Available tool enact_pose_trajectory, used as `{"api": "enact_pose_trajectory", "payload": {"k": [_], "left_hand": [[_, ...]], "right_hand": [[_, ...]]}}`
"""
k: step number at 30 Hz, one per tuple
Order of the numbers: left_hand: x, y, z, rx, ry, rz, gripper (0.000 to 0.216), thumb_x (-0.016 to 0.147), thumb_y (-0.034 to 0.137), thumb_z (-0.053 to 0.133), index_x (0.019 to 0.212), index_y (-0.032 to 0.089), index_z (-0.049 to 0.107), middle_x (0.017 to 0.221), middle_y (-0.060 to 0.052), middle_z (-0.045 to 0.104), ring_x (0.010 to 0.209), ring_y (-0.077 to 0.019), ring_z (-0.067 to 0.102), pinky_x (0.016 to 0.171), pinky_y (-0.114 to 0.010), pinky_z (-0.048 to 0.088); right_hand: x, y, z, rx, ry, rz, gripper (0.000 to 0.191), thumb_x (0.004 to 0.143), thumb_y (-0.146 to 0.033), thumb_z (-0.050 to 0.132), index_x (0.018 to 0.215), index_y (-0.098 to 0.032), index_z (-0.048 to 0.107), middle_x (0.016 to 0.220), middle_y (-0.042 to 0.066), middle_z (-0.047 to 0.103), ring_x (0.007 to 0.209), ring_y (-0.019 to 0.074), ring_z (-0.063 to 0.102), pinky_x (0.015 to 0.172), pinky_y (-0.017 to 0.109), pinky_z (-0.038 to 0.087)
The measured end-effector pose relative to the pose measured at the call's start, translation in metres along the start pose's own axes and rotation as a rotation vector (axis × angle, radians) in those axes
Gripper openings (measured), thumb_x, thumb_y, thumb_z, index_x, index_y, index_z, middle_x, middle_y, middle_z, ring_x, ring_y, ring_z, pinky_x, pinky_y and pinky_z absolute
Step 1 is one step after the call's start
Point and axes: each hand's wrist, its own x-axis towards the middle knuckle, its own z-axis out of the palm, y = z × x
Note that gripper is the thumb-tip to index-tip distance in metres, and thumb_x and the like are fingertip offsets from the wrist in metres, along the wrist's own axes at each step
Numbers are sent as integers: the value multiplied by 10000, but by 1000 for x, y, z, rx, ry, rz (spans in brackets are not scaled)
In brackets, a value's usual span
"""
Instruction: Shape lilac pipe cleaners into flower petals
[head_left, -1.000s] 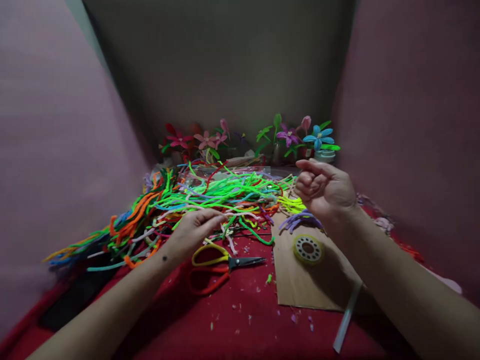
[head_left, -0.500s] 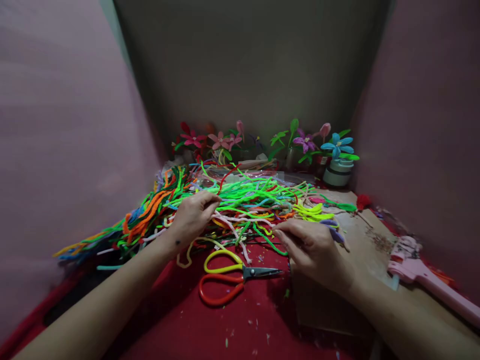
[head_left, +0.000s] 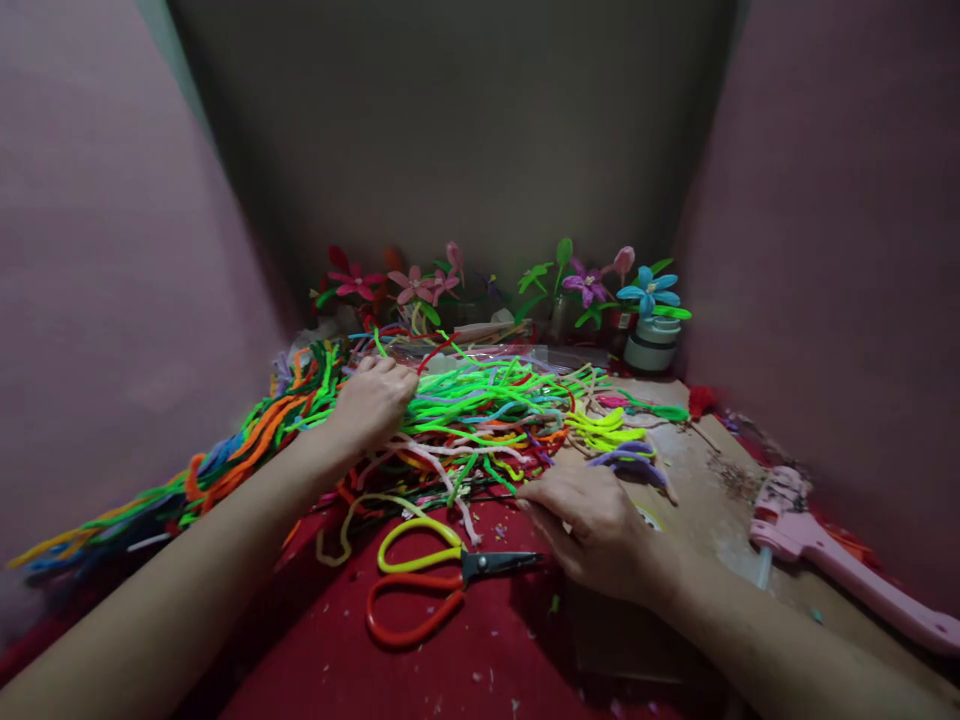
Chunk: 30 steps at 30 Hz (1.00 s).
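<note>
A heap of coloured pipe cleaners (head_left: 480, 405), mostly bright green on top, spreads in front of me. My left hand (head_left: 375, 400) rests at its left-middle part with curled fingers; their tips are hidden, so what they grip does not show. Beside those fingers a red pipe cleaner (head_left: 436, 352) sticks up. My right hand (head_left: 600, 525) is closed in a pinch at the heap's near edge. A green pipe cleaner (head_left: 498, 476) and a thin dark stem reach its fingertips, but I cannot tell which is held. Scissors (head_left: 480, 567) with yellow and red handles lie just left of it.
Pipe-cleaner flowers (head_left: 587, 285) stand along the back, a blue one in a pale jar (head_left: 651, 345). A pink glue gun (head_left: 840, 560) lies on cardboard (head_left: 697, 500) at right. Yellow-green loops (head_left: 607, 430) and purple loops (head_left: 630, 458) lie beyond my right hand. Scraps dot the red cloth (head_left: 442, 680).
The view has shifted, so everything sits further left. My right hand has come nearer to me, to the heap's front edge. My left hand has curled over and pushed slightly further into the heap.
</note>
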Motion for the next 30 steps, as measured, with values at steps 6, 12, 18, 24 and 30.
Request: {"api": "enact_pose_trajectory", "payload": {"k": [6,12,18,24,30], "left_hand": [[0,-20,-46,-233,126,-38,198,777,183,412,772,188,610,732,-58,625,749,-206,538,754,-363,379],[3,-23,-73,-909,98,-366,163,709,292,538,776,148,574,617,6,558,540,-100,489,523,-210,381],[-7,2,-77,-1023,321,-470,169,763,273,525,829,130,586,605,44,508,520,-38,436,515,-157,315],[-31,69,-58,-792,149,18,164,866,235,430,785,177,560,705,1,603,641,-98,540,604,-194,413],[-51,100,-31,-569,235,224,165,898,162,379,807,176,515,644,16,563,554,-89,501,557,-194,367]], "right_hand": [[0,-2,1,21,-7,2,117,829,-110,497,795,-121,609,625,53,609,585,142,507,552,279,344],[0,-2,1,31,-8,22,134,819,-99,490,783,-116,618,627,55,610,593,140,509,562,277,358],[7,-7,-4,418,-20,315,164,839,-188,507,792,-121,650,660,53,631,603,124,542,572,258,412],[20,-3,-5,1348,73,814,364,800,-391,596,1100,-187,584,962,73,672,739,128,610,612,243,470],[22,10,-4,1450,315,859,190,790,-332,615,804,-143,637,725,43,689,642,111,605,601,223,446]]}}
